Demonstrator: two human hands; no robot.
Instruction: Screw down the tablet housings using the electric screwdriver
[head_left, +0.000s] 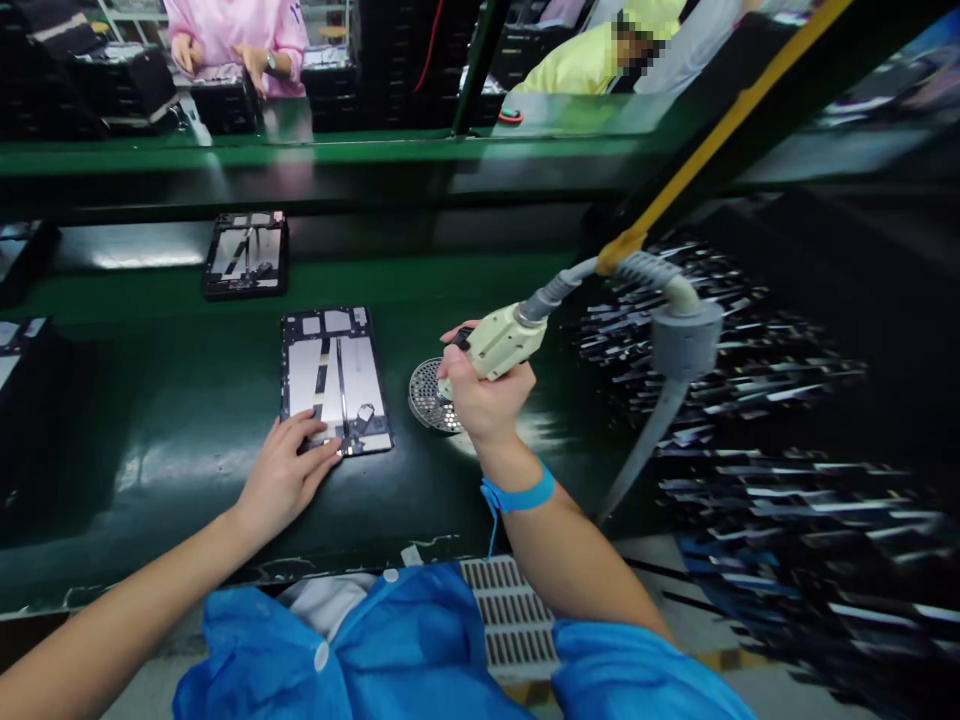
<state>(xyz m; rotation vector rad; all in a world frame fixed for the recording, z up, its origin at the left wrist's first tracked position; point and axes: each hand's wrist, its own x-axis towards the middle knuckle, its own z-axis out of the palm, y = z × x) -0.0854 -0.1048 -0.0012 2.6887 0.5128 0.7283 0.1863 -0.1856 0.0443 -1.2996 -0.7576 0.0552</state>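
My right hand [484, 395] grips a cream-coloured electric screwdriver [501, 342] with a grey cable running up to the right. Its tip is hidden behind my hand, just above a round perforated metal dish [427, 393] on the green belt. My left hand [283, 472] rests flat, fingers spread, on the near left corner of an open tablet chassis [334, 378] lying in front of me. A blue wrist strap [519, 494] circles my right wrist.
A second chassis [246, 254] lies farther back on the green belt [150, 400]. Stacks of dark trays [750, 400] fill the right side. A grey vented box [514, 615] sits at my lap. Two other people work beyond the far bench [300, 150].
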